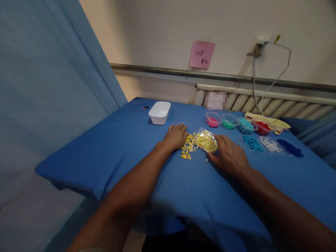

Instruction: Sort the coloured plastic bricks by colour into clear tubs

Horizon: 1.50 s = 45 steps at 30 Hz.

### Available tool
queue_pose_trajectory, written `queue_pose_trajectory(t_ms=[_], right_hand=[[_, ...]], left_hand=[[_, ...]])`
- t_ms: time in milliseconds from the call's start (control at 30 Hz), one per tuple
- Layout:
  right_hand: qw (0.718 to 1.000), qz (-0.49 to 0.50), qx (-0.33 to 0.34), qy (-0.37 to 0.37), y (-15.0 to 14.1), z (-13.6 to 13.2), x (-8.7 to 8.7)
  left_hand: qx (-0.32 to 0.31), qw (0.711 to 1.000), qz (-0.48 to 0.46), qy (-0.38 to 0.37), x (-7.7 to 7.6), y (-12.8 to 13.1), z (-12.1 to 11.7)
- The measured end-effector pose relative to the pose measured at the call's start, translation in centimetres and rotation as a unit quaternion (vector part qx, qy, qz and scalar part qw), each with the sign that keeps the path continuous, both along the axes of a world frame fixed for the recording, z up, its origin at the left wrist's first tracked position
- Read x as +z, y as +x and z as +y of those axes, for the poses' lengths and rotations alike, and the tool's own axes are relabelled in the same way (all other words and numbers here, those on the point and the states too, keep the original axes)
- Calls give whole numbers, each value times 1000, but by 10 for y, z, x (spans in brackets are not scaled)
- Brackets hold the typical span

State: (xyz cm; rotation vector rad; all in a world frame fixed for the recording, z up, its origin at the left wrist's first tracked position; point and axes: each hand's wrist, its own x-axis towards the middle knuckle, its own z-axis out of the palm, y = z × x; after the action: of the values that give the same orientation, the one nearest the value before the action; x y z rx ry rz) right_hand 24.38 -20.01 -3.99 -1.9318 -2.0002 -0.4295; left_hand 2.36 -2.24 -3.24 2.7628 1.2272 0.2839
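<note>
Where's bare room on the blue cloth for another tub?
Widest: left of the left hand and white tub, bar a small dark item near the far edge. Smaller: on the near side of the yellow pieces. Crowded: beyond the right hand, with tubs of coloured pieces; also between the hands.

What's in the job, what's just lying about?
Job, likely: left hand beside loose yellow pieces; right hand holding clear tub of yellow pieces; perhaps tubs of other colors.

Lying about, seemingly: pink wall note; pale yellow cloth; white tub (role unclear).
</note>
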Motion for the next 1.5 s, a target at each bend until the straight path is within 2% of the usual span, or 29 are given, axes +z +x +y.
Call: queue_pose_trajectory(t_ms=[100, 267, 467, 733, 1067, 1233, 1333, 1433, 1500], right_hand=[[999, -27, 32, 7, -10, 3, 4], [994, -83, 65, -13, -17, 8, 15], [987, -139, 64, -39, -8, 12, 25], [975, -203, 90, -32, -2, 12, 43], [968, -209, 130, -49, 16, 15, 55], [971, -196, 131, -37, 18, 11, 56], [964, -228, 131, -27, 20, 10, 56], [959, -256, 121, 14, 23, 11, 60], [965, -239, 103, 39, 25, 13, 65]], left_hand=[[15, 1000, -19, 17, 0, -6, 2], [5, 999, -35, 22, -2, -9, -1], [-3, 999, -42, 13, -7, -8, -3], [-4, 999, -37, 12, -7, -7, -4], [-11, 1000, -29, 0, -9, -8, -9], [-18, 999, -32, -7, -8, -7, -12], [-20, 999, -29, -18, -5, -6, -12], [-32, 999, -24, -36, -1, -6, -16], [-48, 997, -18, -52, 2, -3, -23]])
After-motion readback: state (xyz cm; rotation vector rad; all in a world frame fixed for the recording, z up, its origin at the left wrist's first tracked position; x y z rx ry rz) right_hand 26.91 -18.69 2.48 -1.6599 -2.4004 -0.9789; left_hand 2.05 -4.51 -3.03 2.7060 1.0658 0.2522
